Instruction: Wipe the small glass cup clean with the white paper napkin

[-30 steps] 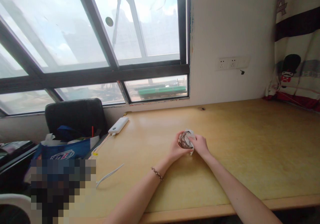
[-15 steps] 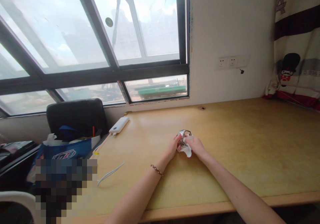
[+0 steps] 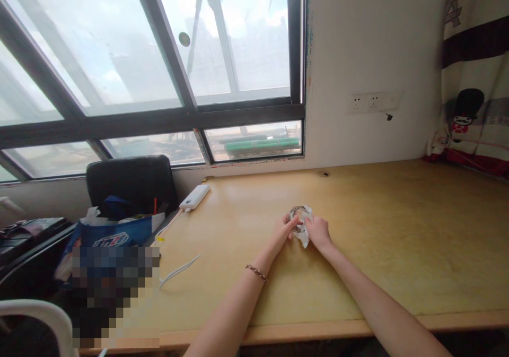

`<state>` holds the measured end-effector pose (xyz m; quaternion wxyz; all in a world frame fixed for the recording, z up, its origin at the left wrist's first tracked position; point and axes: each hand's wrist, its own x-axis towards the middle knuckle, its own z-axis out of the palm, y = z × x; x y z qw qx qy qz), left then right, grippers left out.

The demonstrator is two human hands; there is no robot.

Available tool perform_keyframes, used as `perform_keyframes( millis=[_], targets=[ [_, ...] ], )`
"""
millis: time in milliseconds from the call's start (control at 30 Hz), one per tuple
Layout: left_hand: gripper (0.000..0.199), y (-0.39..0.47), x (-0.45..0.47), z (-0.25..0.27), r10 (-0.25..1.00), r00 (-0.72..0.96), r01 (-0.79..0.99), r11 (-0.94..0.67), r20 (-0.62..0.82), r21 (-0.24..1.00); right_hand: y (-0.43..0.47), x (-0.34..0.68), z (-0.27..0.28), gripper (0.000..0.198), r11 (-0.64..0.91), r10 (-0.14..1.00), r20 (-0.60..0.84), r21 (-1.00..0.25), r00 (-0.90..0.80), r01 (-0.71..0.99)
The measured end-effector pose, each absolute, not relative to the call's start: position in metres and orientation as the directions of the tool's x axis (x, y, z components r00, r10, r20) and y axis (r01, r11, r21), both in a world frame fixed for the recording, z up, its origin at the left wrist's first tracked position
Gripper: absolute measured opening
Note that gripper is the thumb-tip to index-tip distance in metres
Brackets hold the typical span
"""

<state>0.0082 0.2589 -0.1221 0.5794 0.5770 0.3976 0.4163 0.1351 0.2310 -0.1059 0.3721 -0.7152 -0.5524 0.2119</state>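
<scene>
Just above the middle of the table, both my hands meet at a small shiny, rounded silvery object (image 3: 295,212) with dark edges. Its exact kind is too small and too covered to make out. My left hand (image 3: 283,229), with a braided bracelet at the wrist, has its fingers closed around the object's left side. A crumpled white tissue (image 3: 304,238) is pinched in my right hand (image 3: 320,234) against the object's right side. The tissue's lower corner hangs below the fingers, and part of it sticks up at the top.
A white power bank (image 3: 194,198) with a cable plugged in lies at the left of the yellowish table (image 3: 389,229). A white cable (image 3: 181,270) lies nearer. Left of the table are a black chair (image 3: 131,179) and a blue bag (image 3: 119,232). Wall sockets (image 3: 374,102) are behind.
My right hand has shifted slightly to the right with the tissue, which now covers the object's right and upper side. The whole view has moved slightly.
</scene>
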Motion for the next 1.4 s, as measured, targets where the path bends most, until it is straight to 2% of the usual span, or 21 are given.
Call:
perform_keyframes(
  millis=[100,167,300,433,600,733,833,933,1033,1133,1267,1333,1400],
  targets=[
    [0.064,0.254,0.01,-0.124,0.944,0.323,-0.025,-0.059,0.064,0.998,0.228,0.134,-0.105,0.025,-0.148,0.952,0.04,-0.81,0.305,0.568],
    [0.056,0.252,0.009,-0.124,0.958,0.279,-0.021,-0.063,0.066,0.998,0.226,0.132,-0.105,0.024,-0.141,0.957,0.03,-0.819,0.288,0.557],
    [0.033,0.249,0.006,-0.12,0.975,0.199,-0.024,-0.093,0.096,0.995,0.226,0.131,-0.105,0.022,-0.081,0.975,0.071,-0.769,0.21,0.634],
    [0.02,0.249,0.002,-0.116,0.972,0.228,-0.021,-0.06,0.063,0.998,0.23,0.137,-0.101,0.024,-0.01,0.977,0.145,-0.704,0.157,0.711],
    [0.032,0.251,-0.003,-0.113,0.973,0.23,0.029,-0.024,0.017,0.999,0.227,0.138,-0.101,0.03,0.159,0.951,0.306,-0.612,0.047,0.775],
    [0.047,0.246,-0.002,-0.108,0.953,0.298,0.023,-0.06,0.05,0.998,0.228,0.137,-0.103,0.034,0.065,0.949,0.282,-0.607,0.138,0.792],
    [0.052,0.241,0.002,-0.108,0.919,0.383,-0.045,-0.086,0.096,0.995,0.231,0.136,-0.106,0.035,0.009,0.953,0.228,-0.682,0.201,0.731],
    [0.047,0.241,0.003,-0.111,0.928,0.362,-0.043,-0.075,0.085,0.996,0.232,0.133,-0.111,0.039,-0.032,0.975,0.114,-0.776,0.191,0.63],
    [0.04,0.244,0.0,-0.115,0.969,0.244,0.01,-0.049,0.045,0.999,0.231,0.128,-0.117,0.045,-0.063,0.989,0.012,-0.868,0.148,0.492],
    [0.039,0.245,-0.004,-0.117,0.981,0.194,-0.001,-0.007,0.007,1.0,0.23,0.128,-0.116,0.046,0.016,0.986,0.099,-0.855,0.132,0.518],
    [0.039,0.244,-0.006,-0.116,0.969,0.246,0.0,0.007,-0.007,1.0,0.231,0.134,-0.11,0.041,0.146,0.947,0.3,-0.715,0.112,0.684],
    [0.037,0.242,-0.005,-0.115,0.965,0.262,0.033,-0.004,-0.005,0.999,0.232,0.136,-0.11,0.037,0.123,0.964,0.248,-0.732,0.094,0.67],
    [0.034,0.241,-0.004,-0.114,0.965,0.264,0.071,-0.015,-0.004,0.997,0.232,0.136,-0.113,0.031,0.048,0.991,0.112,-0.811,0.074,0.583]
  ],
)
